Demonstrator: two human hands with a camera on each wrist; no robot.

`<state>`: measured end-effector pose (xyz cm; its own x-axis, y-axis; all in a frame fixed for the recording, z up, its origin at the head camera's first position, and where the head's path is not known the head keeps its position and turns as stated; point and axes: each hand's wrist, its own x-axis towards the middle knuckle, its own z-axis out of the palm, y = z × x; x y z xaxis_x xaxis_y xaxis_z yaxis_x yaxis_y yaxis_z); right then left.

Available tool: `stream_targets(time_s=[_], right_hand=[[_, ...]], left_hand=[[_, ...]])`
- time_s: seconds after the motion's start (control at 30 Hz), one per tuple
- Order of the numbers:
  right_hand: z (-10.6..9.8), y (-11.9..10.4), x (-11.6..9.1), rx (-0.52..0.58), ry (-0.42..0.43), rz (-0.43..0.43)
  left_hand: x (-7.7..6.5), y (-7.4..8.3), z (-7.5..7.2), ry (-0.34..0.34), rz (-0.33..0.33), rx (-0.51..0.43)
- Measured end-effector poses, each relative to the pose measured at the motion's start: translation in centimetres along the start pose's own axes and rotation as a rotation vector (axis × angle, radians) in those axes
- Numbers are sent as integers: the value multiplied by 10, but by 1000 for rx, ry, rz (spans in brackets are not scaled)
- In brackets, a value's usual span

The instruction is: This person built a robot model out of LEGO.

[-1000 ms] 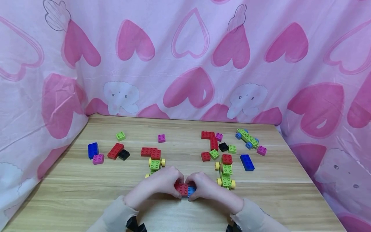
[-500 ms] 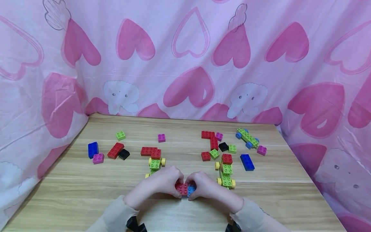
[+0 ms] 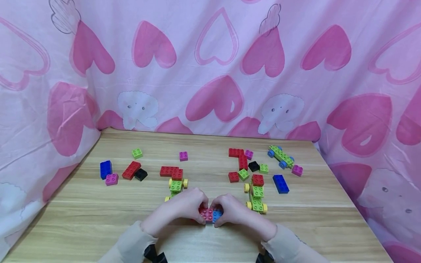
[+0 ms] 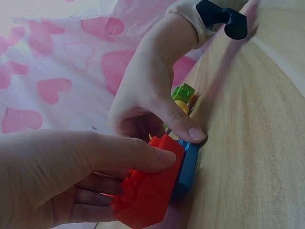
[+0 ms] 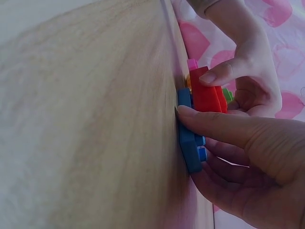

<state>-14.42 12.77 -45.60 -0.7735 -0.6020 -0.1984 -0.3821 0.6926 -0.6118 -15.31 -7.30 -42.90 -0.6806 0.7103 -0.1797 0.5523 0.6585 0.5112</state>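
Barely moved, well off bench's (image 3: 204,244) far edge: gripping red brick (image 4: 155,193), left hand (image 3: 192,204); blue brick (image 5: 189,149), right hand (image 3: 231,210); press evenly.

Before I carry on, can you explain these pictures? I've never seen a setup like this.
There is no machine here: a person works with two bare hands. The head picture looks forward and down from a camera worn on the head; each wrist picture comes from a camera on that wrist.

The left hand grips a red brick, and the right hand grips a blue brick. The red one sits over part of the blue one; I cannot tell whether they are fully pressed together.

On the wooden table are two green vehicles with yellow wheels, one partly hidden by the left arm, a green vehicle with blue wheels, and loose bricks in several colours. Behind hangs a pink curtain.
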Motion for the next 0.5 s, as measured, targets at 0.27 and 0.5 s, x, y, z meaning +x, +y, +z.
stream_targets(time_s=[0.27,0.5], right_hand=[[-2,-1,0,16,-14,14],[-2,-2,0,21,-17,26]], left_hand=[[0,0,0,6,-20,-16],[0,3,1,5,-68,-52]])
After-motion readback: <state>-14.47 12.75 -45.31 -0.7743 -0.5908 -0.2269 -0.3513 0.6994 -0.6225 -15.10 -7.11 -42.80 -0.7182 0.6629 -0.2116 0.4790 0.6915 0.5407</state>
